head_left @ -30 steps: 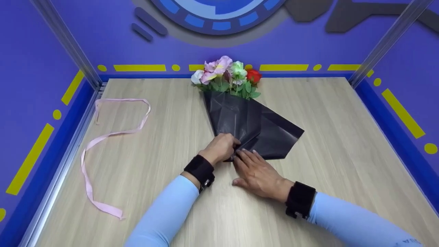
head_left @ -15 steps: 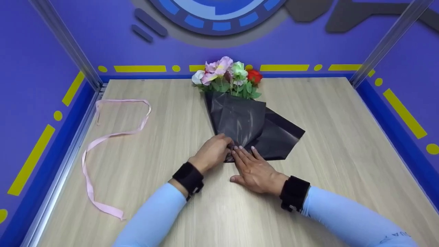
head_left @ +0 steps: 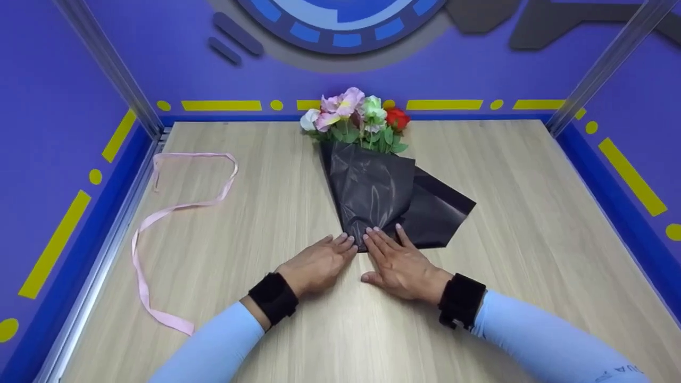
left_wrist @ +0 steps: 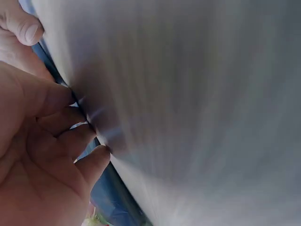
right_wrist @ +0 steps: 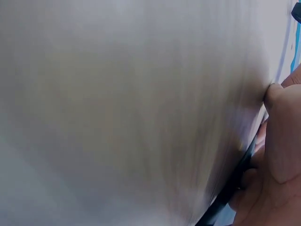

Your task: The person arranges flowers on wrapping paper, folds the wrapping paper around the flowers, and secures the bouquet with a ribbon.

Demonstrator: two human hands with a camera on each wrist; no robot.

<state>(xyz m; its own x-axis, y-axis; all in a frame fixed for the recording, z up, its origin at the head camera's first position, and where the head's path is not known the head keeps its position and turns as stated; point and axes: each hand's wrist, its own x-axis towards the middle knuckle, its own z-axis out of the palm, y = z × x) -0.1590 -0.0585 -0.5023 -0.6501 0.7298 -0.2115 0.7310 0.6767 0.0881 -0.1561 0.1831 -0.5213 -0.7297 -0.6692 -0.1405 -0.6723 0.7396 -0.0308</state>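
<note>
Black wrapping paper (head_left: 367, 186) lies folded around a bouquet of artificial flowers (head_left: 348, 111), whose pink, white, green and red blooms stick out at the far end. The paper's left side is folded over the stems, which are hidden; its right flap (head_left: 439, 213) lies spread out flat. At the narrow lower end, my left hand (head_left: 319, 263) touches the left edge with straightened fingers. My right hand (head_left: 401, 268) rests palm down on the paper's lower end, fingers extended and thumb out on the table. In the left wrist view, the left fingertips (left_wrist: 101, 153) meet the tabletop along the paper's edge.
A long pink ribbon (head_left: 141, 266) lies in loose curves on the wooden tabletop (head_left: 511, 298) at the left. Blue-purple panels (head_left: 457, 64) with yellow marks enclose the table at the back and both sides. The blooms lie near the back panel.
My left hand has let go of the paper's lower fold, drawn back toward me and straightened its fingers. The folded-over part now lies wider and flatter. My right hand has barely shifted.
</note>
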